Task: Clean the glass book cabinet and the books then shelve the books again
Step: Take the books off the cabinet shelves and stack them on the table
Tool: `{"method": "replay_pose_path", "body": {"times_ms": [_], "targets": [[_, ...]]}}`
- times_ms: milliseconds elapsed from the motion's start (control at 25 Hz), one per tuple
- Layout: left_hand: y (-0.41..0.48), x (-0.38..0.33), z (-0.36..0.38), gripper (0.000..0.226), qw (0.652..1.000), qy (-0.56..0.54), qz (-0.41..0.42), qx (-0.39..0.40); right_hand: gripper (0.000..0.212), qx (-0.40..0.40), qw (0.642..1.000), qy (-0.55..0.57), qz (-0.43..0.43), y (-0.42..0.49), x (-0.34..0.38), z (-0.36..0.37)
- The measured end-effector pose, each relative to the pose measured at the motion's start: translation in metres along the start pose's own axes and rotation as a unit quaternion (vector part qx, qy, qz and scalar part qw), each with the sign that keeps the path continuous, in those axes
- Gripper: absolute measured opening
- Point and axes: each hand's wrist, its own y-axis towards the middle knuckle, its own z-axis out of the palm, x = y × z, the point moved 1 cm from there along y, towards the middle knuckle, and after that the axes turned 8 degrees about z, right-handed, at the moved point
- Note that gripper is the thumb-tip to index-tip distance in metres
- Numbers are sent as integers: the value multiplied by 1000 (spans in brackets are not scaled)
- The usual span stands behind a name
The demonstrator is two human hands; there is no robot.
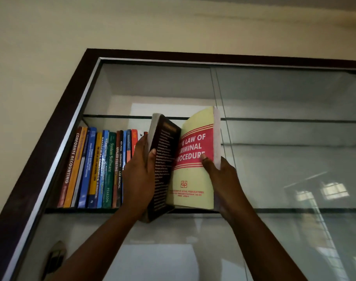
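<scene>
I look up at a glass book cabinet [51, 138] with a dark frame. A row of upright books [96, 169] fills the left end of its middle glass shelf [82, 210]. My left hand [138, 179] grips a thick dark book [163, 165], tilted, its lower corner hanging below the shelf edge. My right hand [219, 179] holds a yellow book with a red title panel [193, 159], thumb on its cover, fingers behind its page edge. The two books lean apart at the top, just right of the row.
An upper glass shelf [274, 120] runs above the books. The sliding glass panel [294, 159] on the right reflects windows. A dark handle [55, 258] sits on the lower left glass. Beige wall lies left of and above the cabinet.
</scene>
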Motion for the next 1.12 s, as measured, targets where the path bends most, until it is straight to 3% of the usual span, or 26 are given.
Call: {"method": "replay_pose_path", "body": {"times_ms": [200, 320, 480, 600, 760, 960, 1120], "targets": [[-21, -12, -71, 52, 998, 32, -43, 38, 21, 63, 998, -29, 14, -60, 14, 18], [-52, -11, -122, 39, 993, 47, -67, 89, 20, 84, 995, -6, 46, -99, 6, 37], [-110, -13, -210, 35, 975, 99, -147, 137, 28, 122, 984, 23, 126, -167, -32, 89], [-152, -16, -287, 37, 950, 154, -210, 173, 23, 155, 968, 19, 196, -221, -60, 142], [-204, -27, -404, 50, 892, 243, -310, 221, 45, 205, 937, 6, 284, -299, -95, 223], [-250, -54, -538, 44, 814, 366, -392, 225, 31, 292, 866, 51, 403, -389, -128, 312], [-269, -75, -624, 43, 733, 459, -468, 182, 28, 323, 821, 40, 469, -442, -161, 374]]}}
